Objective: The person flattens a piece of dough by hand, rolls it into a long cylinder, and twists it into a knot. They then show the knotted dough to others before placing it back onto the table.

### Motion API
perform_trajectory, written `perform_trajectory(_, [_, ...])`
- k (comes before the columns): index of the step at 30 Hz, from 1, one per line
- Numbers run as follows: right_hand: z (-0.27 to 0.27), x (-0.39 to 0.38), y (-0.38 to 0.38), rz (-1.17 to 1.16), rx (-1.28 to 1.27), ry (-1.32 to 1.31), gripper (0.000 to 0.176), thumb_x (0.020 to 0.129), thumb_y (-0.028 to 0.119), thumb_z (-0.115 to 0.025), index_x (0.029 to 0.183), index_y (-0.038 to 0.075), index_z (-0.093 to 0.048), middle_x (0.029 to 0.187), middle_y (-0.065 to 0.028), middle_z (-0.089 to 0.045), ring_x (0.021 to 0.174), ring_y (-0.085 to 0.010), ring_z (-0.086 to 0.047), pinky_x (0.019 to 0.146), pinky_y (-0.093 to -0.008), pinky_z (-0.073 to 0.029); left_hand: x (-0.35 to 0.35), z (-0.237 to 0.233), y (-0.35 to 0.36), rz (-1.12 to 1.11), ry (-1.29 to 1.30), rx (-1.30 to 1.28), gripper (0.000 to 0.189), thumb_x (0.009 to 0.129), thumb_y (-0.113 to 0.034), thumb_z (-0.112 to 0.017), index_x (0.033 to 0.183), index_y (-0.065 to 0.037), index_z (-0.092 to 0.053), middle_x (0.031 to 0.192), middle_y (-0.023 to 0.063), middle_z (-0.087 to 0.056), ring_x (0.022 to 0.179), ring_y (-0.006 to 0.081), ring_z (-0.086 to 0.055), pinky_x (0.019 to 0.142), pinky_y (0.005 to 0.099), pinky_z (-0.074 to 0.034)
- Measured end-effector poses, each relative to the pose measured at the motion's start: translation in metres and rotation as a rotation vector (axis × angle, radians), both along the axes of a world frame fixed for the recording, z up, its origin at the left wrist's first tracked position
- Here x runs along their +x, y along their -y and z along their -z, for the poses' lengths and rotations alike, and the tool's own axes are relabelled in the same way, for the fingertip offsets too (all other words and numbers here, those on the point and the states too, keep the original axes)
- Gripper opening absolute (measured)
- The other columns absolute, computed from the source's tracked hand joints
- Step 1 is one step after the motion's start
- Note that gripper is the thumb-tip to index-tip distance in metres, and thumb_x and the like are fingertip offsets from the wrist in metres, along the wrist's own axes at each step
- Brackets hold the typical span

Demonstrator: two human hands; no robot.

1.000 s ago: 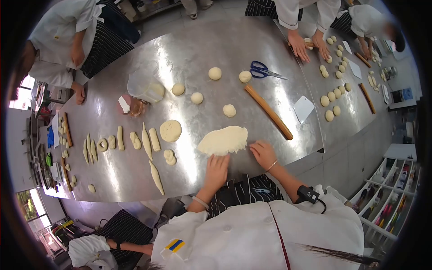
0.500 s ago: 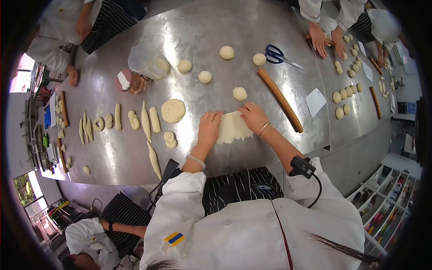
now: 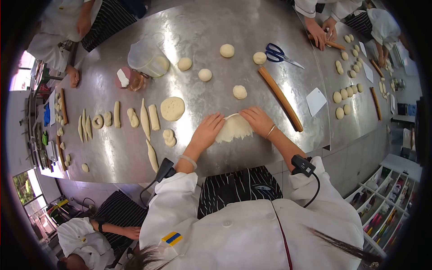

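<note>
A flattened sheet of dough [image 3: 234, 129] with a ragged near edge lies on the steel table in front of me. My left hand [image 3: 210, 128] grips its far left corner, fingers curled over the edge. At the far right corner, my right hand [image 3: 256, 120] holds the same edge between thumb and fingers. The far edge looks slightly folded over, though my fingertips hide part of it. Just beyond the sheet sits a dough ball [image 3: 240, 92]. A round dough disc [image 3: 172, 109] lies left of my left hand, with a knotted dough piece [image 3: 169, 137] nearer me.
Right of my hands are a rolling pin [image 3: 281, 99], scissors [image 3: 281, 56] and a white scraper [image 3: 316, 102]. A plastic jug [image 3: 147, 60] and a jar [image 3: 130, 79] stand back left. Shaped dough pieces [image 3: 117, 114] line the left. A co-worker's hands [image 3: 320, 36] work at the adjoining table.
My hands have spread slightly apart along the sheet's far edge, the left shifting left and the right moving right. The far edge has come slightly nearer me. At upper right, a co-worker's hands have shifted.
</note>
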State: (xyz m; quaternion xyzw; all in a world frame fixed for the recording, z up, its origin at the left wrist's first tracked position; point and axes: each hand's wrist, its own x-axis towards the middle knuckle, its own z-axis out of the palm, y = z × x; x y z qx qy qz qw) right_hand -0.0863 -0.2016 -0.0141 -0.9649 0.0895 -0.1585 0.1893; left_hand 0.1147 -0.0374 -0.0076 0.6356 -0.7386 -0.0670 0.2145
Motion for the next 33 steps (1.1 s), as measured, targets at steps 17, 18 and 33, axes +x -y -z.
perform_trajectory(17, [-0.011,-0.033,0.001,-0.033,-0.136,-0.188,0.053,0.08,0.021,-0.061,0.128,0.003,-0.047,0.139,-0.0118,-0.042,0.132,-0.0261,-0.036,0.109,-0.0441,-0.026,-0.008,-0.008,-0.012,-0.098,0.087,0.094,0.055,0.082,-0.017,-0.059,0.131,0.0,-0.042,0.142,0.014,-0.036,0.133,0.0278,-0.033,0.109,0.0429,-0.027])
perform_trajectory(18, [-0.009,-0.024,0.002,-0.031,-0.136,-0.189,0.053,0.08,0.021,-0.061,0.128,0.003,-0.047,0.139,-0.0118,-0.042,0.132,-0.0261,-0.036,0.109,-0.0441,-0.026,-0.011,-0.009,-0.006,-0.096,0.085,0.094,0.055,0.082,-0.017,-0.059,0.131,0.0,-0.042,0.142,0.014,-0.036,0.133,0.0278,-0.033,0.109,0.0429,-0.027])
perform_trajectory(33, [-0.011,-0.046,-0.019,0.035,-0.113,-0.389,0.068,0.083,0.039,-0.058,0.137,0.005,-0.036,0.149,-0.0084,-0.028,0.139,-0.0234,-0.022,0.112,-0.044,-0.017,-0.006,-0.015,-0.043,0.019,0.133,0.258,0.068,0.081,-0.03,-0.061,0.137,0.0,-0.035,0.145,0.0131,-0.032,0.136,0.0277,-0.027,0.111,0.0432,-0.023])
